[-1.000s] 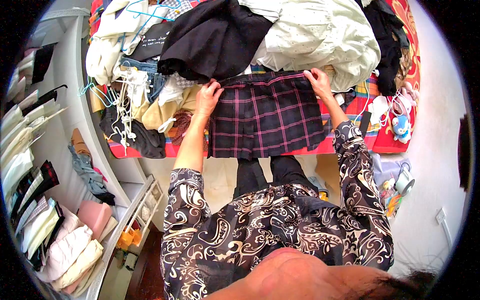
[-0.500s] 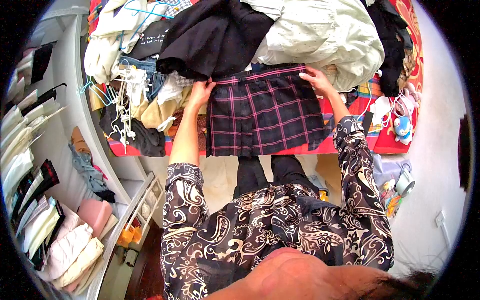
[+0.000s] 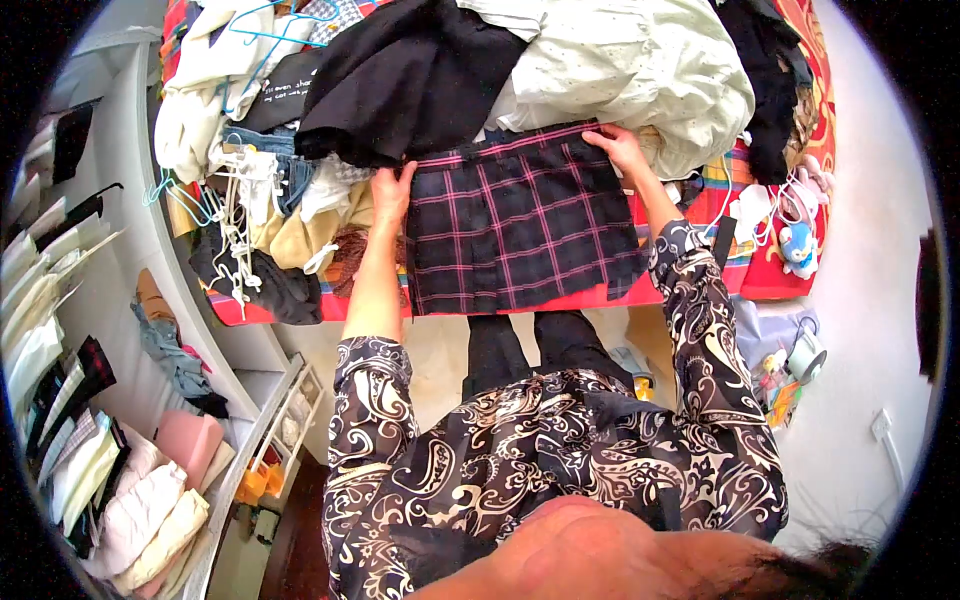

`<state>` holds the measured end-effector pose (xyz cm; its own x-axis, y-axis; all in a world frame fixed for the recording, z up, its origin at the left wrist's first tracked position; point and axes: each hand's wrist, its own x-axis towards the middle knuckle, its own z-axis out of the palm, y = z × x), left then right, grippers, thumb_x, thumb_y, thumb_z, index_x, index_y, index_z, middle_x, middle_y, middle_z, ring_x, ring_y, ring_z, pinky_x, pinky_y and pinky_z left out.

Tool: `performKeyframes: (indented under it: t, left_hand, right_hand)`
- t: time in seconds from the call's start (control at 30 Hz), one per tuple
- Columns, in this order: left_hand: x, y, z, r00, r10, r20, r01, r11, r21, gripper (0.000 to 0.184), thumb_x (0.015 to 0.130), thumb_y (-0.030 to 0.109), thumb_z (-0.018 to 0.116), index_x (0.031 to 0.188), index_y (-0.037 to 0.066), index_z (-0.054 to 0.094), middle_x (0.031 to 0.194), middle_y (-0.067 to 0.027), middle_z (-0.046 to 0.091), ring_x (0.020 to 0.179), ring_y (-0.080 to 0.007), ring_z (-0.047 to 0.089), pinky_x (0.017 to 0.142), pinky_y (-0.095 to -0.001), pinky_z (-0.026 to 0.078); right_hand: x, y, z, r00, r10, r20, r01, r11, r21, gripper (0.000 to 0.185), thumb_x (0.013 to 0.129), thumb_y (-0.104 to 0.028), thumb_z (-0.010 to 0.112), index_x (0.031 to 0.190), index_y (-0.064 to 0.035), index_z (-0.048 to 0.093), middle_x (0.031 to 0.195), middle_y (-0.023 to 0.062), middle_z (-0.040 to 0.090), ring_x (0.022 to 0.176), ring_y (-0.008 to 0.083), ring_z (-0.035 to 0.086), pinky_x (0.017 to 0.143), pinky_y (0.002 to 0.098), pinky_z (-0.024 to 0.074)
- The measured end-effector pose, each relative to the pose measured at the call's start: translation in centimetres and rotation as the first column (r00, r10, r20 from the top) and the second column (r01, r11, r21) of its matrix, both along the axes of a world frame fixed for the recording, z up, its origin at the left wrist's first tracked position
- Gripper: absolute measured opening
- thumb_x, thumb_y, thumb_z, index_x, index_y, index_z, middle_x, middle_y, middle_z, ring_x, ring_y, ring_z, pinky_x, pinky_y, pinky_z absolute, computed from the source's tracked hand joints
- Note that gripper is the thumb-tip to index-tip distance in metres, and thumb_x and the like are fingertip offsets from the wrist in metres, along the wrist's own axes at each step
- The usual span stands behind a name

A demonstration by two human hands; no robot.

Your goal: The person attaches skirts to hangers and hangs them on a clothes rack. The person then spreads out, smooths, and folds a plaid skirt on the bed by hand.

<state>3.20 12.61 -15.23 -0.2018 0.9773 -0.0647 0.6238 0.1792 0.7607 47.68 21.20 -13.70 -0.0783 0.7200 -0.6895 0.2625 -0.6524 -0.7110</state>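
A dark pleated skirt [image 3: 520, 220] with pink plaid lines lies spread at the front edge of the bed, waistband away from me. My left hand [image 3: 392, 192] pinches the left end of its waistband. At the right end of the waistband, my right hand [image 3: 618, 150] grips it between thumb and fingers. Just beyond the waistband are a black garment [image 3: 415, 80] on the left and a white dotted garment [image 3: 630, 75] on the right.
White hangers [image 3: 238, 225] and blue hangers [image 3: 275, 35] lie among clothes on the left of the red bed cover [image 3: 640, 290]. A blue plush toy [image 3: 798, 247] sits at the right edge. On the left stands an open wardrobe [image 3: 135, 130] with hanging and folded clothes.
The view has shifted slightly, moving the bed and clothes left in the frame. Both hands keep hold of the skirt's waistband, and its right end now sits slightly higher in view.
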Motion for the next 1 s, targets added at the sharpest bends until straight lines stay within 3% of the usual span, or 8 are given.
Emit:
performKeyframes:
  t: [0.07,0.23,0.4,0.6,0.7,0.8,0.9,1.0]
  left_hand:
    - [-1.0,-0.6,-0.1,0.984,0.085,0.157,-0.042,0.966,-0.255,0.04,0.084,0.029,0.079,0.1,-0.005,0.066,0.084,-0.0163,0.072,0.076,-0.0222,0.069,0.069,-0.036,0.052]
    - [-0.3,-1.7,0.5,0.991,0.114,0.068,-0.112,0.993,-0.029,0.043,0.081,0.032,0.081,0.08,-0.007,0.062,0.069,-0.0153,0.066,0.06,-0.0263,0.06,0.061,-0.0386,0.047]
    - [-1.3,-1.2,0.1,0.993,0.052,-0.106,-0.068,0.986,-0.149,0.044,0.081,0.034,0.079,0.077,-0.006,0.063,0.065,-0.0229,0.059,0.057,-0.029,0.056,0.059,-0.04,0.045]
    - [-1.2,-2.1,0.0,0.967,0.12,0.227,-0.078,0.98,-0.186,0.043,0.087,0.037,0.076,0.091,-0.006,0.066,0.084,-0.0133,0.071,0.072,-0.0188,0.061,0.069,-0.0364,0.049]
    - [-1.4,-2.3,1.1,0.871,0.248,0.425,0.044,0.821,-0.57,0.057,0.09,0.038,0.072,0.124,-0.006,0.062,0.117,-0.011,0.068,0.104,-0.0175,0.062,0.095,-0.031,0.046]
    - [-1.9,-2.9,1.0,0.719,0.346,0.603,0.137,0.78,-0.61,0.055,0.089,0.033,0.074,0.125,-0.007,0.061,0.118,-0.0122,0.068,0.107,-0.0195,0.062,0.097,-0.0317,0.046]
    - [-2.0,-3.2,0.5,0.873,0.119,0.474,0.208,0.787,-0.581,0.05,0.088,0.028,0.075,0.122,-0.007,0.062,0.114,-0.0132,0.07,0.1,-0.0197,0.065,0.09,-0.0317,0.05]
    - [-1.6,-4.5,-0.3,0.904,0.118,0.411,0.174,0.777,-0.605,0.047,0.087,0.024,0.076,0.119,-0.008,0.063,0.107,-0.0137,0.072,0.091,-0.0196,0.067,0.082,-0.0316,0.053]
  right_hand:
    - [0.6,1.1,-1.7,0.995,0.053,-0.089,-0.052,0.999,0.017,0.046,0.086,-0.036,0.075,0.115,-0.0012,0.069,0.102,0.0029,0.07,0.092,0.0124,0.062,0.083,0.0268,0.0477]
    - [1.1,2.5,-2.6,0.946,0.293,0.137,-0.304,0.951,0.062,0.05,0.086,-0.045,0.072,0.111,-0.0021,0.072,0.101,0.0052,0.072,0.09,0.0153,0.063,0.083,0.0302,0.048]
    - [-0.1,2.5,-2.3,0.928,0.294,0.227,-0.333,0.929,0.161,0.054,0.085,-0.048,0.071,0.112,-0.0007,0.072,0.101,0.0117,0.074,0.09,0.018,0.067,0.085,0.0316,0.0495]
    - [0.9,2.3,-4.8,0.948,0.227,0.223,-0.277,0.933,0.229,0.046,0.088,-0.037,0.072,0.11,0.0029,0.07,0.099,0.0092,0.073,0.09,0.0147,0.064,0.084,0.0291,0.049]
    - [1.6,2.1,-4.1,0.941,0.25,0.228,-0.295,0.936,0.191,0.048,0.088,-0.036,0.072,0.111,0.0058,0.069,0.104,0.0109,0.073,0.094,0.0172,0.065,0.086,0.0295,0.0494]
    - [2.1,1.8,-5.6,0.95,0.138,0.278,-0.206,0.95,0.234,0.05,0.088,-0.037,0.072,0.114,0.0064,0.068,0.106,0.0128,0.073,0.095,0.0182,0.066,0.086,0.0294,0.0498]
    - [2.1,1.9,-4.8,0.947,0.168,0.272,-0.233,0.946,0.226,0.053,0.087,-0.037,0.074,0.116,0.0063,0.067,0.105,0.0142,0.073,0.095,0.0186,0.067,0.086,0.0295,0.0504]
    - [2.1,1.4,-5.8,0.925,0.137,0.354,-0.231,0.944,0.237,0.057,0.086,-0.039,0.075,0.12,0.0064,0.065,0.106,0.0153,0.073,0.096,0.0186,0.067,0.087,0.0295,0.0504]
